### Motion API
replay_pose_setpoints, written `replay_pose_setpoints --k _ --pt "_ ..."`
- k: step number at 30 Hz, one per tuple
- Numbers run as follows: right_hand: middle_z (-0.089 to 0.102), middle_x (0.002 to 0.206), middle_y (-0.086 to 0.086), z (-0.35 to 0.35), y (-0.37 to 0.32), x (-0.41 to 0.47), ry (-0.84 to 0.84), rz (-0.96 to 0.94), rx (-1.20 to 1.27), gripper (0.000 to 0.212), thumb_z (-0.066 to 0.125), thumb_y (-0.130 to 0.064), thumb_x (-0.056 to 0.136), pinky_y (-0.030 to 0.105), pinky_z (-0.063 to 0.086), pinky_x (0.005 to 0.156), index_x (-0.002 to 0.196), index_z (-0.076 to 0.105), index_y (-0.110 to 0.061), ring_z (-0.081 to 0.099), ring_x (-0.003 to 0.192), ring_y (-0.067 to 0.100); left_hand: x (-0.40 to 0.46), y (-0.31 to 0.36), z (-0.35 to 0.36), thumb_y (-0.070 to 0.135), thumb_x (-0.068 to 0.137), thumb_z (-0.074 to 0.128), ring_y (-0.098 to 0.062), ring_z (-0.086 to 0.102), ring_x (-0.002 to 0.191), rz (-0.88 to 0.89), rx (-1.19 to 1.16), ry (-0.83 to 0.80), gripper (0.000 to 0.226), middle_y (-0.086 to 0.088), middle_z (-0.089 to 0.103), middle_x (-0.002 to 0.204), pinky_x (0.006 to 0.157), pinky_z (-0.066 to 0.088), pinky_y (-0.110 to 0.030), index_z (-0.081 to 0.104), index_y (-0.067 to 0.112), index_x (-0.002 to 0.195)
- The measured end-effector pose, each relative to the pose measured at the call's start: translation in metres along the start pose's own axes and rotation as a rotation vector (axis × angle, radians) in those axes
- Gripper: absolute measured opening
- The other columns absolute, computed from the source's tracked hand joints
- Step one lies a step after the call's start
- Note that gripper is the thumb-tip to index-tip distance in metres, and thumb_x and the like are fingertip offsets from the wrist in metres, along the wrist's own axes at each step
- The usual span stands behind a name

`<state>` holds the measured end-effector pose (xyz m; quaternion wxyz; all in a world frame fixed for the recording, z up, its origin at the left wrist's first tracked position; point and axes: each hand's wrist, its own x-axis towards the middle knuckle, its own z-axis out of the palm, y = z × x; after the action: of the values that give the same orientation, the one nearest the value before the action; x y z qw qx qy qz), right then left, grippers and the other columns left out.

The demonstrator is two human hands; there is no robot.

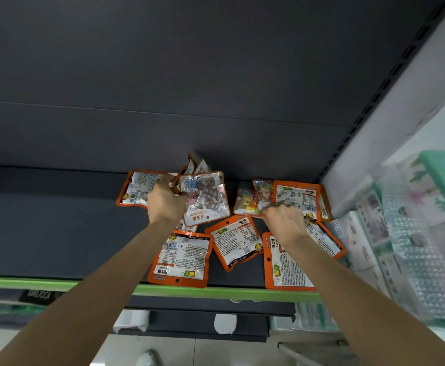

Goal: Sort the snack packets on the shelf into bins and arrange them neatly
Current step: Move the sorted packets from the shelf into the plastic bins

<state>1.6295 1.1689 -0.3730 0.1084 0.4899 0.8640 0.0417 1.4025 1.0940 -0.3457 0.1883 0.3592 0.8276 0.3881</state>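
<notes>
Stone-candy packet [206,198] pinched by left hand [166,201], cartoon packet [262,197] at 3 o'clock gripped by right hand [284,220]; light, slick, floppy film, best taken at sealed edges.

Orange-bordered white packets [181,257]; dark grey shelf [57,220]; green shelf edge [216,291]

One head-worn wide-angle view looks forward and slightly up from close range into a dark shelf [57,228], arms reaching in.
</notes>
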Motion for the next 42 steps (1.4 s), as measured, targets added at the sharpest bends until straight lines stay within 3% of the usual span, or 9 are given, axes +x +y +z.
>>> replay_pose_setpoints --k 3,8,13,15,18,25,31,37,42 --pt "0.067 0.082 0.001 0.001 -0.001 0.003 0.038 0.051 0.048 0.024 0.045 -0.008 0.095 0.029 0.046 0.062 0.107 0.063 -0.02 0.064 0.074 0.022 -0.004 0.003 0.0 0.015 0.082 0.073 -0.026 0.062 0.075 0.019 0.024 0.011 0.035 -0.005 0.063 0.077 0.068 0.044 -0.028 0.059 0.007 0.112" --pt "0.071 0.081 0.005 -0.013 -0.004 -0.008 0.248 0.216 0.231 0.023 0.048 -0.028 0.098 0.027 0.041 0.06 0.108 0.068 -0.023 0.068 0.079 0.025 -0.009 0.007 -0.007 0.012 0.082 0.071 -0.024 0.06 0.073 0.071 0.039 0.025 0.032 0.0 0.059 0.072 0.067 0.042 -0.026 0.061 0.008 0.112" --pt "0.065 0.054 0.01 -0.04 -0.014 -0.007 0.565 0.207 0.35 0.006 0.079 -0.016 0.075 0.024 0.04 0.045 0.077 0.075 -0.013 0.062 0.044 0.028 -0.014 0.013 -0.023 0.008 0.082 0.07 -0.018 0.056 0.062 0.075 0.013 0.025 0.024 0.004 0.057 0.063 0.058 0.038 -0.023 0.063 0.007 0.105" --pt "0.064 0.055 0.01 -0.051 -0.022 -0.005 0.621 0.174 0.359 0.008 0.081 -0.013 0.072 0.021 0.034 0.045 0.074 0.073 -0.011 0.06 0.043 0.029 -0.015 0.017 -0.032 0.006 0.081 0.069 -0.021 0.06 0.064 0.082 -0.014 0.042 0.02 0.001 0.058 0.065 0.056 0.039 -0.022 0.062 0.005 0.1" --pt "0.069 0.067 0.013 -0.068 -0.042 -0.003 0.637 0.165 0.455 0.006 0.072 -0.013 0.082 0.025 0.04 0.049 0.085 0.074 -0.009 0.065 0.055 0.032 -0.017 0.02 -0.053 0.006 0.082 0.067 -0.014 0.054 0.06 0.085 -0.018 0.084 0.018 -0.003 0.061 0.071 0.048 0.035 -0.011 0.061 0.006 0.099" --pt "0.073 0.092 0.013 -0.107 -0.118 -0.011 0.539 0.108 0.628 0.017 0.06 -0.018 0.091 0.035 0.051 0.069 0.102 0.071 -0.009 0.068 0.082 0.032 -0.018 -0.001 -0.115 0.009 0.082 0.064 -0.023 0.062 0.074 0.054 -0.057 0.183 0.024 -0.001 0.065 0.074 0.065 0.043 -0.026 0.062 0.012 0.106" --pt "0.072 0.087 0.008 -0.148 -0.197 -0.018 0.476 0.082 0.678 0.018 0.055 -0.024 0.095 0.028 0.044 0.062 0.094 0.071 -0.015 0.067 0.08 0.027 -0.014 -0.04 -0.19 0.008 0.083 0.064 -0.024 0.065 0.076 0.03 -0.112 0.254 0.016 -0.004 0.067 0.076 0.073 0.053 -0.035 0.06 0.017 0.096" --pt "0.07 0.085 0.013 -0.19 -0.307 -0.034 0.49 0.095 0.692 0.016 0.055 -0.025 0.093 0.035 0.043 0.063 0.088 0.069 -0.017 0.063 0.083 0.037 -0.005 -0.1 -0.295 0.009 0.082 0.063 -0.024 0.066 0.075 0.041 -0.141 0.307 0.017 -0.005 0.069 0.077 0.073 0.053 -0.037 0.058 0.023 0.09" --pt "0.07 0.086 0.013 -0.219 -0.424 -0.04 0.486 0.108 0.727 0.017 0.054 -0.023 0.093 0.032 0.038 0.061 0.088 0.069 -0.016 0.063 0.084 0.036 0.005 -0.153 -0.38 0.007 0.085 0.06 -0.018 0.059 0.071 0.074 -0.105 0.345 0.016 0.004 0.063 0.073 0.062 0.04 -0.027 0.061 0.018 0.096"
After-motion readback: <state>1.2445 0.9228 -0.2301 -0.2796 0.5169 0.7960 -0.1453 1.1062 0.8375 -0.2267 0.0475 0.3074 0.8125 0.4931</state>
